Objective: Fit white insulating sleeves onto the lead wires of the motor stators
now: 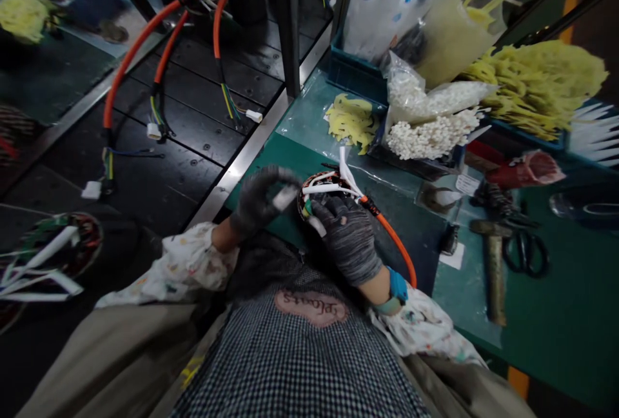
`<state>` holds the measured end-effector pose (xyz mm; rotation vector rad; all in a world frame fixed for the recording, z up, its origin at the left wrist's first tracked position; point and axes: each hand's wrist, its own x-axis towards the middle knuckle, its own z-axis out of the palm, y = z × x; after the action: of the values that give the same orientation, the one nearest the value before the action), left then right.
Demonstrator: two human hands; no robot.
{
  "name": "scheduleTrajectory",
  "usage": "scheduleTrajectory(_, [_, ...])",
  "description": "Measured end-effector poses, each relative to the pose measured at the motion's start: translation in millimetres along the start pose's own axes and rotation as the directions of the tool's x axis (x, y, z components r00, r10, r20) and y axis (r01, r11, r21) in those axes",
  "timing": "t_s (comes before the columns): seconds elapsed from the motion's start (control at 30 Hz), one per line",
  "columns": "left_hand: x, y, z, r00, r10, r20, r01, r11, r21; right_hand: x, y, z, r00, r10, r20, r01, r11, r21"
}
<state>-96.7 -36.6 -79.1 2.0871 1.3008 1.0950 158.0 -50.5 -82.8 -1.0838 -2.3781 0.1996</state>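
Both my hands wear grey gloves. My left hand [264, 200] is at the left of a round wound coil part [325, 180], its thumb and fingers pinched round a short white piece [285, 197]. Blur hides the fingertips. My right hand [349, 237] rests on the near right side of the coil, its fingers curled over the white sleeves [329, 190] and a green-yellow bit; what the fingertips grip is hidden. An orange cable [397, 244] runs from the coil, past my right hand, to the right. One white sleeve stands up at the coil's far side.
A hammer [496, 269] and black scissors [526, 253] lie on the right. Behind are bins with white tubes [430, 134] and yellow pieces [541, 89]. A metal post [289, 24] stands by the slatted conveyor [193, 140], where more orange cables hang. Another coil [80, 244] is at left.
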Motion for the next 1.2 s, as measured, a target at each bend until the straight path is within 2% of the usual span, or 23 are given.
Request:
scheduleTrajectory(0.03, [13, -4, 0.2, 0.999, -0.033, 0.009, 0.033, 0.999, -0.017, 2, 1, -2, 1.000, -0.023, -0.014, 0.023, 1.000, 0.002])
scheduleTrajectory(0.1, [35, -10, 4.3, 0.977, -0.047, 0.207, 0.074, 0.989, -0.127, 2, -1, -5, 0.997, -0.047, -0.057, 0.047, 0.999, -0.010])
scheduleTrajectory(0.17, [46, -10, 11.3, 0.896, 0.016, 0.443, 0.128, 0.947, -0.293, -7, -5, -8, 0.995, -0.035, -0.097, 0.033, 0.999, -0.023])
scheduleTrajectory(0.2, [47, -7, 14.7, 0.858, 0.058, 0.510, 0.156, 0.917, -0.366, -14, -8, -9, 0.994, -0.017, -0.108, 0.015, 1.000, -0.018])
scheduleTrajectory(0.23, [44, -2, 17.4, 0.841, 0.090, 0.534, 0.171, 0.891, -0.420, -22, -11, -9, 0.994, -0.001, -0.108, 0.001, 1.000, -0.004])
scheduleTrajectory(0.3, [33, 8, 19.6, 0.852, 0.143, 0.504, 0.127, 0.877, -0.464, -41, -17, -10, 0.996, 0.021, -0.082, -0.018, 0.999, 0.043])
scheduleTrajectory(0.4, [15, 22, 14.3, 0.867, 0.198, 0.457, 0.005, 0.914, -0.405, -61, -23, -13, 0.999, 0.034, -0.039, -0.029, 0.992, 0.123])
scheduleTrajectory(0.6, [-7, 35, 2.9, 0.860, 0.108, 0.499, 0.022, 0.968, -0.248, -57, -30, -10, 0.993, 0.112, 0.048, -0.118, 0.979, 0.169])
scheduleTrajectory(0.67, [-12, 34, 7.2, 0.886, 0.116, 0.450, 0.005, 0.966, -0.259, -54, -32, -8, 0.995, 0.105, 0.002, -0.104, 0.986, 0.133])
scheduleTrajectory(0.73, [-16, 31, 14.9, 0.920, 0.141, 0.365, -0.028, 0.954, -0.298, -56, -32, -9, 0.995, 0.018, -0.098, -0.007, 0.993, 0.114])
scheduleTrajectory(0.8, [-19, 29, 22.7, 0.941, 0.166, 0.296, -0.063, 0.942, -0.329, -61, -28, -16, 0.981, -0.090, -0.174, 0.111, 0.987, 0.116])
scheduleTrajectory(0.87, [-21, 29, 28.0, 0.946, 0.198, 0.257, -0.100, 0.932, -0.349, -67, -21, -26, 0.970, -0.125, -0.210, 0.147, 0.985, 0.093])
scheduleTrajectory(0.97, [-20, 37, 31.0, 0.947, 0.192, 0.256, -0.104, 0.942, -0.321, -72, -8, -39, 0.977, -0.029, -0.213, 0.033, 0.999, 0.014])
scheduleTrajectory(1.03, [-17, 45, 32.4, 0.947, 0.187, 0.260, -0.117, 0.958, -0.260, -70, 2, -42, 0.984, 0.055, -0.172, -0.053, 0.998, 0.017])
scheduleTrajectory(1.13, [-14, 53, 37.0, 0.946, 0.210, 0.246, -0.169, 0.970, -0.174, -61, 16, -43, 0.987, 0.126, -0.100, -0.113, 0.986, 0.125])
scheduleTrajectory(1.2, [-12, 55, 40.2, 0.947, 0.212, 0.242, -0.183, 0.973, -0.139, -57, 25, -44, 0.994, 0.087, -0.062, -0.072, 0.972, 0.223])
